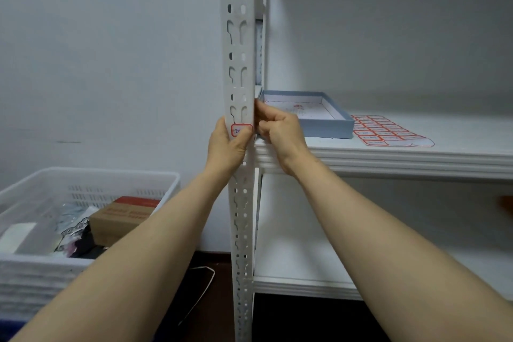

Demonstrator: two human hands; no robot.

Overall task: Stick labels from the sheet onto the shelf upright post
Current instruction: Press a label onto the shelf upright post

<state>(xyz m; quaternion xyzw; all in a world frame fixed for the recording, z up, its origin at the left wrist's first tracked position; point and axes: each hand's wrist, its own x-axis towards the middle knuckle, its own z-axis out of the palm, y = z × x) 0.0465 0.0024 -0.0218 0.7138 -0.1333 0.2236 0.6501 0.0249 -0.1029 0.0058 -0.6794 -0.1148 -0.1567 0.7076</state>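
— Where's the white perforated metal shelf upright post (pixel 241 64)?
— Between the hands, both arms raised. The left hand (pixel 226 147) wraps it from the left. The right hand (pixel 280 128) curls its fingers against the right edge, grip unclear.
— The white sheet of red-bordered labels (pixel 388 132)?
— Flat, right of the right hand. One small red-bordered label (pixel 241 130) sits above the left thumb.

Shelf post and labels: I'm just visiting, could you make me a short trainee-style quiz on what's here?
1. True or false: the label sheet lies on the floor.
2. The red-bordered label sits on: A the post, B the wall, C the ceiling?
3. What white container sits left of the post?
Key: 1 false, it lies on the shelf; 2 A; 3 the basket.
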